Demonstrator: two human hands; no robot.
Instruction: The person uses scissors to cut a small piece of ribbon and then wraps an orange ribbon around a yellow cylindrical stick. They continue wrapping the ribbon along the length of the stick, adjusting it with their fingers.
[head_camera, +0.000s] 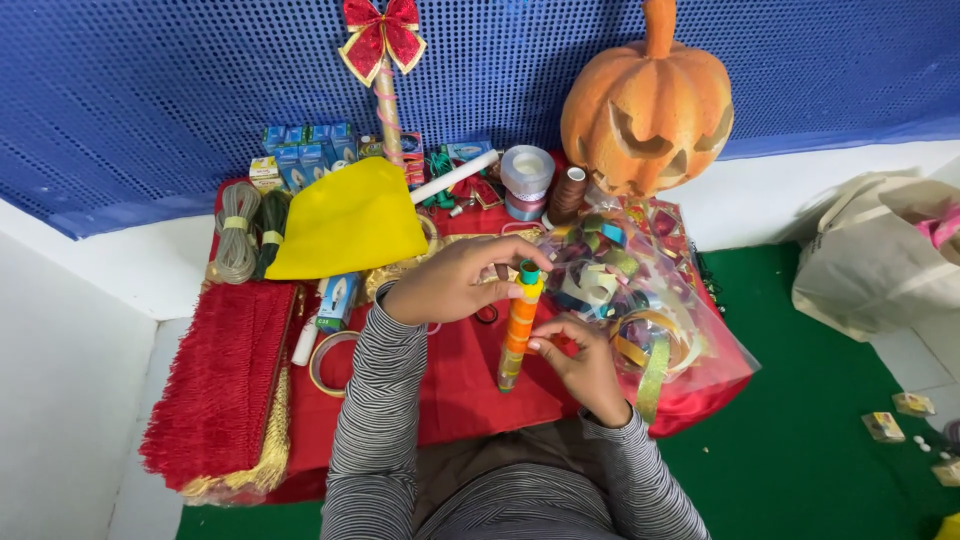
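From my remote seat I see a carved orange pumpkin (647, 97) at the back of the red cloth (460, 385), a clear bag of coloured ribbon rolls (640, 300) in front of it, and a yellow felt sheet (348, 222) to the left. My left hand (455, 283) pinches the green top of a tall stack of tape rolls (519, 330), mostly orange, standing upright on the cloth. My right hand (582, 360) curls its fingers (548, 340) against the stack's middle, thumb touching it.
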